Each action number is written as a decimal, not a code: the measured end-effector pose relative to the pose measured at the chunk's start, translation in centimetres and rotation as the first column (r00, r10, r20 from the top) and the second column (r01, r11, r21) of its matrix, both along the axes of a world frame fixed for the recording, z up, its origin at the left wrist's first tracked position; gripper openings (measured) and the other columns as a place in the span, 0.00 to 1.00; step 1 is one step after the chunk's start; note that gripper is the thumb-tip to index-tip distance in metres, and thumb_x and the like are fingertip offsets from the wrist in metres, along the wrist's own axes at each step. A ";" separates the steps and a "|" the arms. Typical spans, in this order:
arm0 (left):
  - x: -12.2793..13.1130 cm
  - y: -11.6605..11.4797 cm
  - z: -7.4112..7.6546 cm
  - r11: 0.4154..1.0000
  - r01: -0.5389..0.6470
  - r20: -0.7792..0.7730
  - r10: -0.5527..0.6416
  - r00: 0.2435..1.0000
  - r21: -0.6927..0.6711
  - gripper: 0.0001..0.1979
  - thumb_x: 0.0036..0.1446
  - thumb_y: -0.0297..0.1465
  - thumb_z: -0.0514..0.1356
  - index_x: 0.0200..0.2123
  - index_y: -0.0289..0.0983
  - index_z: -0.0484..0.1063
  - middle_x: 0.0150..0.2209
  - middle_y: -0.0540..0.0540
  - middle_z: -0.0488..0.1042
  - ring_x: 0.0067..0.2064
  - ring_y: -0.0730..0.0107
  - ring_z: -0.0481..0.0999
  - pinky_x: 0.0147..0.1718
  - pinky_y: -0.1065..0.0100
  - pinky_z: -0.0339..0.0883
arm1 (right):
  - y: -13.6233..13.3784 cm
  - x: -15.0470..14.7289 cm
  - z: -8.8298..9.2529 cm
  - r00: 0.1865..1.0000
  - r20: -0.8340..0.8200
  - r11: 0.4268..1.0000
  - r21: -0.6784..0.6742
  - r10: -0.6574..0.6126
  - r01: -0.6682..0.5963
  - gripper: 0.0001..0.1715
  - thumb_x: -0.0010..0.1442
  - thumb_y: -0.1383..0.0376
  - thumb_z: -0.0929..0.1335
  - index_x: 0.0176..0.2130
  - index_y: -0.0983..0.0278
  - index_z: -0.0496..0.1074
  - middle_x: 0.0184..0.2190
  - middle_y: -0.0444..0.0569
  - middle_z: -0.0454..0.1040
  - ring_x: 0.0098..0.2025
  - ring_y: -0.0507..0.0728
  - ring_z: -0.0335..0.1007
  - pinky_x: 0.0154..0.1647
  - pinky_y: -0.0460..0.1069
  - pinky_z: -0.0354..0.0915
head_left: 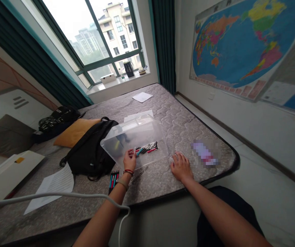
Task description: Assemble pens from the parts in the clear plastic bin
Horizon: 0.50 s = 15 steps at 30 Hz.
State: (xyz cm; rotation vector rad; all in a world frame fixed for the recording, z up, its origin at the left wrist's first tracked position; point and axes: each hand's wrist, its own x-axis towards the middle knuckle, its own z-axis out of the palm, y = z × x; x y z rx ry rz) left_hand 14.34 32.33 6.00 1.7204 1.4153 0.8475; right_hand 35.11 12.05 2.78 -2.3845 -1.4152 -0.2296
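My left hand (129,159) reaches into a clear plastic bin (160,132) that lies with its opening toward me. Its fingers are closed on a slim, pale pen (134,150), partly hidden by the hand. Beside those fingers, inside the bin, is a loose pile of pens (148,148) in black, white, teal and red. More pens (113,180) lie side by side on the mattress left of my left wrist, partly covered by the forearm. To the right of the bin, my right hand (182,167) rests on the mattress with its fingers stretched out, holding nothing.
A black backpack (92,149) lies on the mattress (185,127) left of the bin, near a yellow cushion (76,132) and a sheet of paper (52,183). A white cable (85,195) crosses in front. A blurred-out item (204,153) lies at right.
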 end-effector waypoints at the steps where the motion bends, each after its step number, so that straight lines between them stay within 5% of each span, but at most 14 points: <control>1: 0.0 -0.6 0.1 0.993 -0.021 0.176 0.042 0.984 -0.119 0.17 0.58 0.36 0.62 0.48 0.36 0.68 0.40 0.42 0.78 0.36 0.68 0.80 0.36 0.66 0.73 | 0.0 0.0 0.0 1.000 -0.001 1.000 -0.004 0.002 -0.002 0.20 0.63 0.64 0.62 0.54 0.63 0.68 0.60 0.58 0.66 0.63 0.64 0.56 0.61 0.58 0.50; 3: 0.0 -1.9 0.3 0.936 0.029 0.475 0.151 0.867 -0.351 0.17 0.55 0.35 0.66 0.46 0.36 0.68 0.41 0.42 0.78 0.37 0.67 0.80 0.38 0.64 0.75 | 0.0 0.0 0.1 1.000 -0.004 1.000 -0.009 0.002 -0.002 0.20 0.63 0.64 0.62 0.54 0.63 0.68 0.60 0.58 0.65 0.63 0.64 0.55 0.61 0.58 0.50; 6: -0.5 -3.7 1.1 0.859 0.172 0.643 0.214 0.736 -0.483 0.12 0.57 0.31 0.64 0.44 0.39 0.68 0.45 0.43 0.77 0.45 0.66 0.80 0.45 0.60 0.75 | -0.1 -0.1 0.1 1.000 -0.007 1.000 -0.010 0.000 -0.001 0.20 0.63 0.64 0.62 0.54 0.63 0.68 0.60 0.57 0.66 0.63 0.65 0.55 0.60 0.58 0.50; 10: -1.6 -5.2 2.6 0.811 0.298 0.687 0.166 0.707 -0.504 0.07 0.60 0.32 0.61 0.42 0.40 0.68 0.51 0.43 0.75 0.53 0.64 0.76 0.50 0.57 0.74 | -0.1 -0.1 0.2 1.000 0.000 1.000 -0.011 0.006 -0.006 0.21 0.62 0.64 0.62 0.54 0.63 0.68 0.60 0.57 0.66 0.63 0.65 0.55 0.60 0.58 0.50; 15: -2.6 -6.0 2.9 0.789 0.320 0.665 0.144 0.733 -0.524 0.13 0.54 0.35 0.65 0.40 0.39 0.66 0.47 0.42 0.77 0.43 0.66 0.80 0.44 0.61 0.75 | -0.1 -0.1 0.2 1.000 0.003 1.000 -0.024 0.009 -0.009 0.22 0.62 0.64 0.62 0.55 0.64 0.68 0.61 0.58 0.65 0.63 0.65 0.55 0.61 0.58 0.50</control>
